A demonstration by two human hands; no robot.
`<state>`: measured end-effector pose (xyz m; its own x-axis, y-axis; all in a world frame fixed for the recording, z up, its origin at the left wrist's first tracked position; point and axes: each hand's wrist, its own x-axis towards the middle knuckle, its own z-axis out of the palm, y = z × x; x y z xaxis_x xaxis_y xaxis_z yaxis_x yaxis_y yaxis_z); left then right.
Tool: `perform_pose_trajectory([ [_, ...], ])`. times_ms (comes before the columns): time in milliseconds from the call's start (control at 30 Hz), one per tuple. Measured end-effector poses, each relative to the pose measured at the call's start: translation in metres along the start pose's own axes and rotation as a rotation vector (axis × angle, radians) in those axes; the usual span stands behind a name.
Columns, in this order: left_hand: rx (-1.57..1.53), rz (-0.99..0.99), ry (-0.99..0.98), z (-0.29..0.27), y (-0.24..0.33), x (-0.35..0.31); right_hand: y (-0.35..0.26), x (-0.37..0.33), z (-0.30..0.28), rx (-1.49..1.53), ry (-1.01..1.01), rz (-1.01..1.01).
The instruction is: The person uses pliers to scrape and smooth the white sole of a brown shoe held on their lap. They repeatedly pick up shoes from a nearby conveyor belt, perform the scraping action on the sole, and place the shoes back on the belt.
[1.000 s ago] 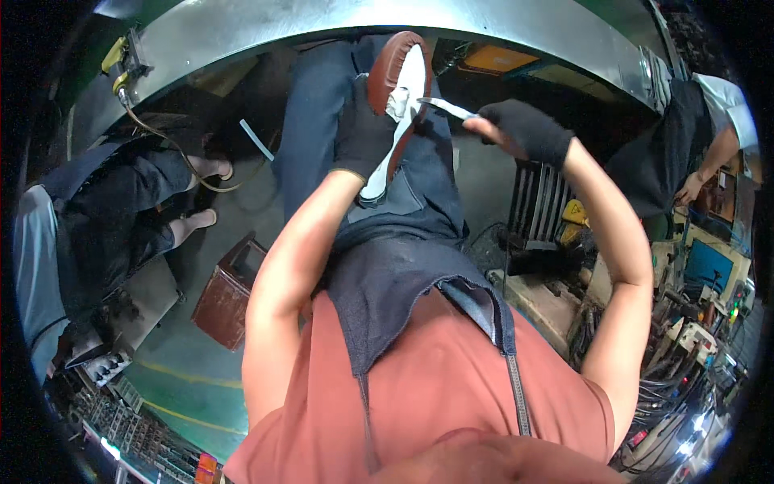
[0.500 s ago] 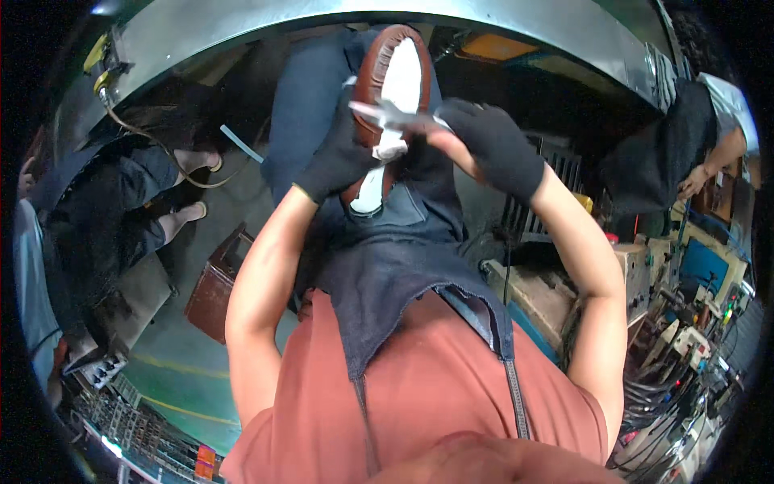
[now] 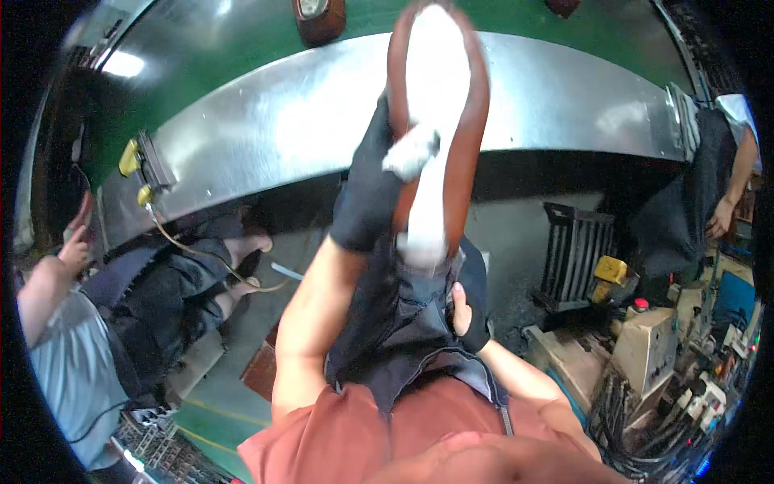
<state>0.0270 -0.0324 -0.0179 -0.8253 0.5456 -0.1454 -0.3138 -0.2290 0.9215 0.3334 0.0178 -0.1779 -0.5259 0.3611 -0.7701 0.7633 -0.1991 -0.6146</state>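
Observation:
My left hand (image 3: pixel 367 194), in a black glove, grips a brown shoe (image 3: pixel 472 121) by its side and holds it up, stretched out over the metal bench. The shoe's white underside (image 3: pixel 435 73) faces me. A small white scrap (image 3: pixel 411 152) sits at my fingertips against it. My right hand (image 3: pixel 468 313), in a black fingerless glove, lies low on the dark apron (image 3: pixel 403 323) over my lap, thumb up. Its fingers are hidden, so what it holds cannot be seen.
A long shiny metal bench (image 3: pixel 282 121) curves across the top, with another brown shoe (image 3: pixel 320 16) beyond it. A seated person (image 3: pixel 121 298) is at the left and another person (image 3: pixel 717 177) at the right. A black rack (image 3: pixel 576 258) and a cabled machine (image 3: pixel 645 347) stand at lower right.
My left hand has lifted the shoe up and away toward the bench. My right hand has left the shoe and dropped to my lap; the thin tool is no longer visible.

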Motion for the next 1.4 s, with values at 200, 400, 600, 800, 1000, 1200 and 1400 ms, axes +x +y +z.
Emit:
perform_pose_trajectory([
  [200, 0.496, 0.140, -0.102, -0.015, -0.003, 0.064, -0.111, 0.052, 0.008, 0.052, -0.114, 0.077],
  [400, 0.782, 0.315, 0.378, -0.091, 0.006, 0.215, -0.139, 0.084, 0.009, -0.100, -0.202, -0.056],
  [600, 0.159, 0.348, 0.392, -0.231, 0.013, 0.249, -0.083, 0.115, 0.013, 0.014, 0.049, 0.076],
  [800, 0.799, -0.005, 0.557, -0.099, 0.030, 0.260, -0.093, 0.112, 0.020, 0.148, 0.008, 0.154],
  [1000, 0.378, 0.153, 0.344, -0.167, 0.009, 0.277, -0.131, 0.088, 0.022, 0.028, 0.087, 0.176],
  [1200, 0.968, 0.391, 0.457, -0.185, 0.025, 0.240, -0.087, 0.116, 0.017, -0.093, 0.112, 0.235],
  [1400, 1.122, -0.063, 0.492, -0.126, 0.038, 0.225, -0.115, 0.089, 0.003, -0.233, -0.143, 0.092],
])
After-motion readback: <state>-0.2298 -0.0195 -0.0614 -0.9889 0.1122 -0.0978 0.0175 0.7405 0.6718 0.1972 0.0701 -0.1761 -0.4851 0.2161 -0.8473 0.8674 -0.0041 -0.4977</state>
